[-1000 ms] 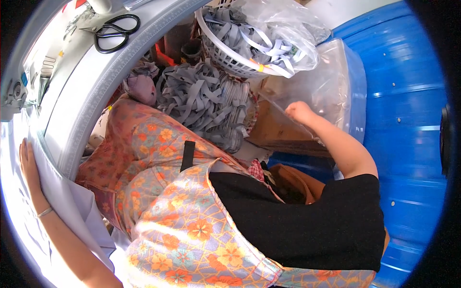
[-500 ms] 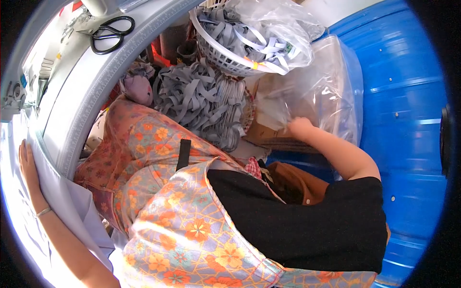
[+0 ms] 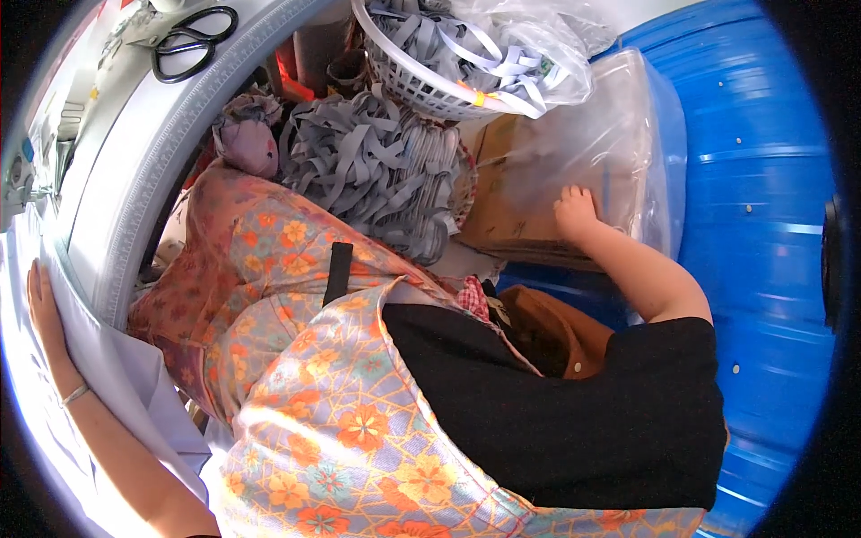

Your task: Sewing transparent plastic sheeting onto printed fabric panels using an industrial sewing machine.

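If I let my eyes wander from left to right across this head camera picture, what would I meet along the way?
Left hand → scissors with black handles → heap of grey strips → right hand → black thing at the far right edge.

No readable words or numbers; one ruler scale and possible print on a box.

Ruler scale runs along the curved grey table edge (image 3: 224, 76) on my left: fine graduation ticks show, but any figures on it are too small for me to read. Near my right hand (image 3: 576, 213), the brown cardboard box (image 3: 516, 193) under clear plastic (image 3: 662, 152) carries small dark marks low on its side; they may be print, but glare and the wide lens blur them, so I can't make out a letter. Yellow tag (image 3: 482, 98) on the white basket's (image 3: 417, 82) rim: just colour, nothing legible to me.
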`<act>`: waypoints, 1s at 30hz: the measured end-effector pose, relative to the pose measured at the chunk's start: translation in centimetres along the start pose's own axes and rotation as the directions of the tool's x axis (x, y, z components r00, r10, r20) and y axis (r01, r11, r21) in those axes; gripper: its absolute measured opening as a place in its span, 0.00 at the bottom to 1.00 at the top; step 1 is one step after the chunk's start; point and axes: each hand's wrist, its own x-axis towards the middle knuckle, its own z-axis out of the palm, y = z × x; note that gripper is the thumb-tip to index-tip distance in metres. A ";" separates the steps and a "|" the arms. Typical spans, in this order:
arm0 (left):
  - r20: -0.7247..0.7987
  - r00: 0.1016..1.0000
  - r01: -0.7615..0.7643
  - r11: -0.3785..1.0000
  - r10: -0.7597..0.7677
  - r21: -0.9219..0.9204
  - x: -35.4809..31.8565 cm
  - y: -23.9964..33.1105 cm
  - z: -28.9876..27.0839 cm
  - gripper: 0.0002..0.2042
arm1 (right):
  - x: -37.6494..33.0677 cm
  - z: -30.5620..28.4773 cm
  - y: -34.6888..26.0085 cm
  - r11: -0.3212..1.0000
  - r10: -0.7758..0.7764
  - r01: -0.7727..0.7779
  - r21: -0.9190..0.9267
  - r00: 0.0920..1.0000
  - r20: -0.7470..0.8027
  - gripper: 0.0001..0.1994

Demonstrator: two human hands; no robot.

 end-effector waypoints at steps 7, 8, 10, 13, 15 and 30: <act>0.022 0.999 0.045 0.996 -0.043 -0.081 -0.1 2.2 -0.1 0.27 | 3.4 -0.7 1.4 0.996 -0.008 -0.022 0.092 0.951 0.308 0.09; 0.027 0.998 0.054 0.994 -0.051 -0.097 0.0 2.2 -0.1 0.27 | 3.8 -0.7 1.8 0.980 0.017 -0.074 0.186 0.957 0.291 0.09; 0.016 0.999 0.053 0.994 -0.052 -0.091 -0.2 1.9 -0.2 0.27 | 4.1 -1.3 2.2 0.972 0.039 -0.089 0.220 0.975 0.219 0.09; 0.020 0.998 0.061 0.993 -0.059 -0.099 -0.1 1.4 -0.2 0.27 | 4.7 -3.0 2.6 0.945 0.098 -0.144 0.295 0.982 0.164 0.10; 0.033 0.997 0.069 0.990 -0.065 -0.121 0.2 1.2 0.1 0.27 | 5.3 -4.0 3.5 0.923 0.138 -0.193 0.332 0.973 0.183 0.10; -0.398 0.906 -0.234 0.954 0.144 -0.189 -0.7 12.6 -3.4 0.18 | -16.8 -33.2 27.5 0.649 0.759 -0.411 0.640 0.297 -0.579 0.17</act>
